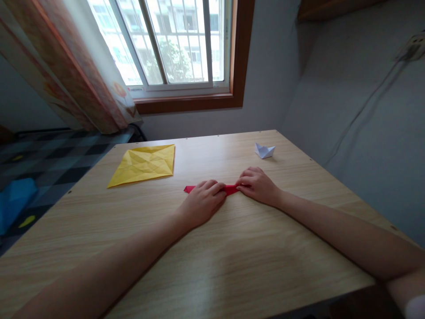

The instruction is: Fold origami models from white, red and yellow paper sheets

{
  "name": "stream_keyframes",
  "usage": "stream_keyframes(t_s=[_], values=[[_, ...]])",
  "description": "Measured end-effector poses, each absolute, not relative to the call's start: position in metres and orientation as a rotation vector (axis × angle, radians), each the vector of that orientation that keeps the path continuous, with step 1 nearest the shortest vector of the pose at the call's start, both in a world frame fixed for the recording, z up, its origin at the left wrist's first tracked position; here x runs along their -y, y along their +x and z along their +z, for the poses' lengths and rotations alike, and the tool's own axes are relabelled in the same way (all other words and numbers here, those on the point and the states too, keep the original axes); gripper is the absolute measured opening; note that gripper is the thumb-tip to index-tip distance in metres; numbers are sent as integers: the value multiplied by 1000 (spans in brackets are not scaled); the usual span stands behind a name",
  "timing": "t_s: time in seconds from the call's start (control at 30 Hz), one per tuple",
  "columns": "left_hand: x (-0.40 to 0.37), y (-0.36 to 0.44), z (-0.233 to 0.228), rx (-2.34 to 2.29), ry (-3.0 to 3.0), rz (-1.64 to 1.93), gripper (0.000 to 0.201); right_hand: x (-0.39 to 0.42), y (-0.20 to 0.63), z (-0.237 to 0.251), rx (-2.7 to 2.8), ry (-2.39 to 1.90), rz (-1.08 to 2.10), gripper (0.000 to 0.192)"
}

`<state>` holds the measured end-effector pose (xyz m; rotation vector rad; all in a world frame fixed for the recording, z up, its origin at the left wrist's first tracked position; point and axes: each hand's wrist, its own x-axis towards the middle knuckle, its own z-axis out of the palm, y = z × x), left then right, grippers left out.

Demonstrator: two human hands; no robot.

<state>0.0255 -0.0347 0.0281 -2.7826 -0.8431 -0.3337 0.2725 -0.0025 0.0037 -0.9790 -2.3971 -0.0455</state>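
Note:
A narrow strip of folded red paper point(231, 190) lies on the wooden table, its pointed left end sticking out past my wrist side. My left hand point(206, 200) rests over the middle of the strip, fingers bent and pressing it down against the tabletop. At the strip's right end, the fingers of my right hand point(258, 186) are closed in a pinch on the paper. Both palms hide part of the red paper, so its full shape cannot be seen. Beyond my right hand stands a small white paper boat point(264, 151).
A creased yellow paper sheet point(146, 163) lies at the table's back left. The light wooden table point(206, 274) stands before a window point(172, 44) with a curtain point(73, 66) at its left. Blue paper point(16, 199) rests on checked cloth at far left. A cable point(361, 108) hangs along the right wall.

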Motion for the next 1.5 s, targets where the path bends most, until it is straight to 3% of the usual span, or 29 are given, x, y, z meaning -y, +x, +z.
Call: stream_keyframes(t_s=[0.27,0.9,1.2,1.37,1.5], values=[[34,26,26,1011,-2818,-385,34,3,272,5,2424,-970,-29,12],[47,38,33,1328,-2537,-122,35,-6,280,5,2371,-1120,-61,11],[31,29,30,1202,-2503,-303,28,-9,284,8,2474,-1192,-238,16],[25,22,20,1063,-2442,-526,47,-9,285,8,2404,-1325,-416,17],[24,21,16,1057,-2453,-511,47,-19,294,8,2281,-1499,-440,17]])
